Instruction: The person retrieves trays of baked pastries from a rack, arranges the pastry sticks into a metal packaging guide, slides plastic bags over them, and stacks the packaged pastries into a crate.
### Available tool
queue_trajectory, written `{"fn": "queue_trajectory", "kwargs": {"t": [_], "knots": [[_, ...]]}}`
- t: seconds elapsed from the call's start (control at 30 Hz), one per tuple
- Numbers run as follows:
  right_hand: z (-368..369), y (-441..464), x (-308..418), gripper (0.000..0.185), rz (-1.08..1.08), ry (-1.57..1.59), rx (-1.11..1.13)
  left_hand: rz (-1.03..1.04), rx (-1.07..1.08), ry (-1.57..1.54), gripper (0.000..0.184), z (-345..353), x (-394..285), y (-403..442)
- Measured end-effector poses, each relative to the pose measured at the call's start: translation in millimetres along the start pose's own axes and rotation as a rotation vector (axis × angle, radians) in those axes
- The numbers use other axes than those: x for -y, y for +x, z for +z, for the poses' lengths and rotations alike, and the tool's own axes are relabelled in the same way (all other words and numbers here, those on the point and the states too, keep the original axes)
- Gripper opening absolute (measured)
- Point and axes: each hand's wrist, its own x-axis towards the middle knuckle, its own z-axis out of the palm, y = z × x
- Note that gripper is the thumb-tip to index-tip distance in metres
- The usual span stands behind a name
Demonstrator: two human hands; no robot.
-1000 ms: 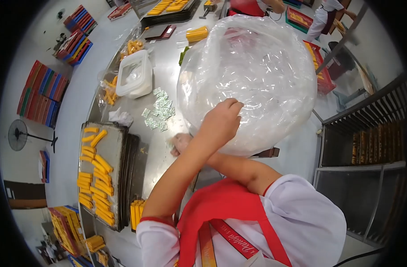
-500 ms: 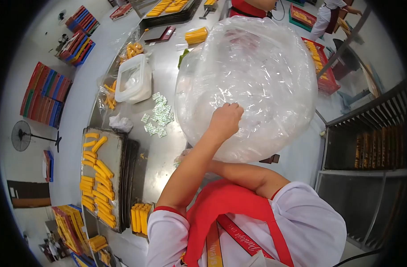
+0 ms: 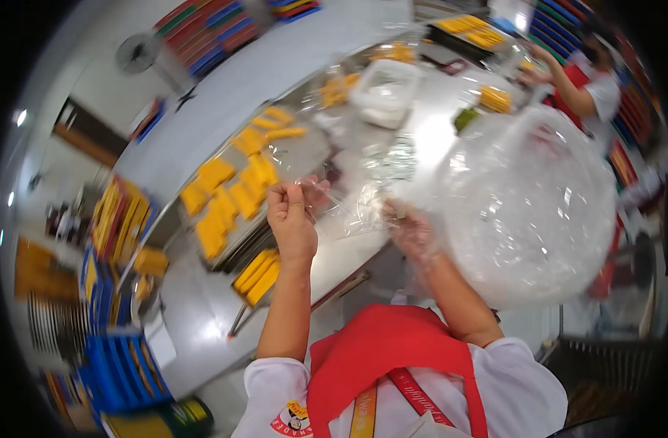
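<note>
My left hand (image 3: 296,219) is raised over the table with thumb and fingers pinched on the edge of a clear plastic bag (image 3: 359,212). The thin film stretches across to my right hand (image 3: 414,232), which seems to wear a clear glove and is closed on the bag's other side, somewhat blurred. Beyond the film lies a scatter of small white-green packets (image 3: 396,157). A large clear plastic sack (image 3: 527,212), full of see-through plastic, bulges to the right of my right hand. Left of my left hand, yellow sticks (image 3: 232,201) lie in rows on a dark tray.
A white plastic tub (image 3: 385,95) stands farther back, beside bagged yellow pieces (image 3: 339,89). More yellow sticks (image 3: 257,276) stand near the table's front edge. Another person (image 3: 578,87) in a red apron works at the far right. Blue crates (image 3: 126,372) are stacked at lower left.
My left hand has left the large sack and moved left. My arms are no longer crossed, and a clear bag is now stretched between both hands. The view has turned left.
</note>
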Motion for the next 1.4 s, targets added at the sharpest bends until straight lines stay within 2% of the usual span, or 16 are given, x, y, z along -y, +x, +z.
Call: {"fn": "queue_trajectory", "kwargs": {"t": [0.07,0.13,0.2,0.33,0.4,0.47,0.5,0.53,0.57,0.6,0.73,0.93,1.0,1.03,1.1,1.4], "knots": [[49.3,-0.3,4.7,0.034,0.063,0.046,0.035,-0.027,-0.135,0.092,0.012,-66.0,-12.7,-16.4],[99.2,-2.7,-4.4,0.024,-0.01,-0.428,0.2,-0.042,-0.154,0.135,0.01,-113.4,-29.1,-45.4],[158.9,-9.4,-30.5,0.019,0.105,-0.602,0.338,-0.156,-0.183,0.02,0.01,-139.6,-41.8,-77.0],[219.1,-20.4,-126.0,0.008,0.41,-0.961,0.687,0.0,-0.327,-0.135,0.011,-190.6,-72.6,-132.9],[231.3,-30.9,-170.5,0.006,0.466,-0.945,0.666,0.055,-0.396,-0.113,0.012,-224.2,-106.4,-158.1],[245.6,-40.3,-198.4,0.008,0.332,-1.072,0.84,0.111,-0.468,-0.078,0.017,-260.4,-141.0,-184.1],[255.6,-45.5,-207.7,0.008,0.361,-1.074,0.873,0.249,-0.478,0.038,0.028,-279.0,-157.7,-195.5],[268.5,-49.7,-213.1,0.011,0.188,-1.336,1.04,0.262,-0.516,0.039,0.028,-294.8,-175.2,-206.6],[280.5,-55.3,-221.0,0.014,-0.016,-1.582,1.203,0.25,-0.517,0.219,0.031,-305.0,-198.4,-216.0],[290.9,-63.7,-229.8,0.014,0.002,-1.573,1.237,0.229,-0.515,0.398,0.035,-314.6,-216.5,-224.5],[313.4,-82.6,-268.0,0.018,-0.091,-1.67,1.342,0.01,-0.413,0.441,0.022,-356.9,-241.8,-254.1],[322.9,-92.7,-297.8,0.017,-0.082,-1.692,1.331,-0.012,-0.443,0.559,0.026,-378.6,-243.6,-295.6],[327.3,-94.5,-301.3,0.017,-0.04,-1.661,1.398,-0.216,-0.442,0.521,0.026,-391.2,-243.3,-310.2],[327.9,-93.0,-304.7,0.017,-0.002,-1.681,1.456,-0.202,-0.421,0.532,0.026,-395.9,-243.5,-317.3],[341.7,-99.4,-305.2,0.011,-0.023,-1.615,1.47,-0.297,-0.376,0.173,0.027,-403.6,-242.7,-330.0],[345.7,-105.0,-300.3,0.011,-0.009,-1.743,1.367,-0.265,-0.387,0.174,0.026,-406.2,-237.4,-340.6]]}}
